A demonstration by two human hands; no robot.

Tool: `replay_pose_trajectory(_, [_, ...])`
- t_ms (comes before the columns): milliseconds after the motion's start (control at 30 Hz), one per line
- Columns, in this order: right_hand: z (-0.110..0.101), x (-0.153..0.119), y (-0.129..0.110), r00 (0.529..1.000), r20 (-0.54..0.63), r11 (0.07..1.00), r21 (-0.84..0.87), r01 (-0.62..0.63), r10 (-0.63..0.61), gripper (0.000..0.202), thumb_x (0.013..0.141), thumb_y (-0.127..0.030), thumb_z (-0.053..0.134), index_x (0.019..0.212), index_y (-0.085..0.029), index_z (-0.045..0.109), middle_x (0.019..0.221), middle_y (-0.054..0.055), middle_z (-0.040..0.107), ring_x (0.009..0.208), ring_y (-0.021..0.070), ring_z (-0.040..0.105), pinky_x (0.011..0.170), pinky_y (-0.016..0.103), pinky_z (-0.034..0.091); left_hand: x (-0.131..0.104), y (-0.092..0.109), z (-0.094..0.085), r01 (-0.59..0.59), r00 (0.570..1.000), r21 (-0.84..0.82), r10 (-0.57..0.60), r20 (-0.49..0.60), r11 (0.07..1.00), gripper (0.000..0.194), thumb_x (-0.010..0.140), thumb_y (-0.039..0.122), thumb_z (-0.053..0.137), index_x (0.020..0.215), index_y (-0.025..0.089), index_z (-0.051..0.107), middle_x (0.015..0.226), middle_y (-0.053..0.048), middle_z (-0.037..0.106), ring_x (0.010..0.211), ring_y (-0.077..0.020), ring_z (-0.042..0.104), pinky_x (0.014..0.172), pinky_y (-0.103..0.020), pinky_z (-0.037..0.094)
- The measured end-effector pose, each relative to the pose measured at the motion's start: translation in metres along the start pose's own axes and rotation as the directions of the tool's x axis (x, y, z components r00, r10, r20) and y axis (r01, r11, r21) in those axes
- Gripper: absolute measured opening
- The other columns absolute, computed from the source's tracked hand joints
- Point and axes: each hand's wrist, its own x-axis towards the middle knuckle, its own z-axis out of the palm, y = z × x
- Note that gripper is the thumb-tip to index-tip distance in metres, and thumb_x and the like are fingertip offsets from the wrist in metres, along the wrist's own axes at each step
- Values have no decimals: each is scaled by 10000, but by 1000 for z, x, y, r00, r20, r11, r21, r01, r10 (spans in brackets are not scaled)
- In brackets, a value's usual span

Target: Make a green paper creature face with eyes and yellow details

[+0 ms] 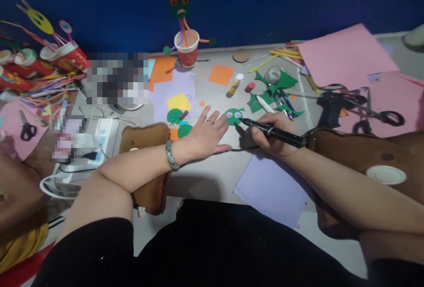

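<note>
Right hand [283,122] has a black marker [288,136] pinched, tip at the green paper face [233,120] on the desk [202,179], left hand [206,136] spread flat just left; drawing step I reckon, next stroke wants steadiness

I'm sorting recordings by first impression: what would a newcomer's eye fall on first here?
Probably the green puppet head above a paper cup at the back, before the blue wall. Then, near the middle, the right hand holds a black marker at a green cutout face, the left hand spread beside it.
</note>
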Motion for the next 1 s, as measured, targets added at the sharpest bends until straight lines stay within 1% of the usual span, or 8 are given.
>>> replay_pose_trajectory(167, [2,4,-3,995,45,996,-34,87,-86,167,908,-441,692,906,-280,647,744,21,736,606,198,707,543,342,563,0,0,-1,-1,1000,7,1,15,1000,807,1054,669,506,1552,35,536,1608,-239,554,1533,-417,462,1336,-655,183])
replay_pose_trajectory(267, [-3,8,-6,964,168,978,-1,207,-204,167,912,-419,728,859,-280,654,702,9,724,591,187,706,538,321,567,-1,1,-2,-7,1000,15,7,-24,1000,744,1063,625,521,1511,33,574,1557,-238,597,1500,-405,496,1331,-641,195])
replay_pose_trajectory(400, [-19,17,-18,859,305,905,24,425,-412,164,925,-362,781,848,-283,659,678,-8,700,583,166,681,564,311,596,-2,1,-4,-16,999,31,17,-46,999,707,1062,612,528,1455,30,610,1498,-238,634,1463,-407,525,1319,-643,213])
replay_pose_trajectory(533, [-42,30,-35,762,429,844,-1,537,-485,147,967,-376,741,855,-304,679,679,-14,674,584,158,642,586,324,625,-2,2,-5,-22,997,51,25,-68,998,668,1056,585,555,1419,28,626,1453,-237,656,1446,-404,533,1316,-636,226])
replay_pose_trajectory(633, [-64,38,-40,702,428,775,-7,632,-569,95,968,-355,743,884,-326,708,698,-17,658,605,156,625,570,314,593,-3,2,-4,-25,995,55,30,-91,998,679,1054,612,538,1389,31,639,1439,-237,661,1429,-401,543,1310,-644,233])
replay_pose_trajectory(700, [-79,41,-37,726,399,769,-74,635,-560,73,958,-287,744,932,-354,736,713,-19,653,605,153,600,551,310,541,-2,2,-2,-22,994,56,27,-102,998,680,1054,624,530,1375,35,645,1431,-236,664,1422,-398,549,1306,-650,239])
replay_pose_trajectory(833, [-106,36,-27,824,425,825,-253,505,-374,206,936,-201,724,1028,-376,784,707,0,628,554,142,472,525,325,400,-1,1,-4,-39,990,32,43,-138,999,572,1069,570,528,1320,76,675,1390,-214,688,1424,-380,552,1307,-663,244])
replay_pose_trajectory(1000, [-118,26,-15,839,494,788,-413,456,-227,318,907,-80,587,1025,-293,790,662,42,593,523,162,397,530,358,321,-6,13,-16,-241,948,37,244,-206,970,415,1128,395,402,1183,153,734,1271,-146,748,1296,-309,630,1292,-618,315])
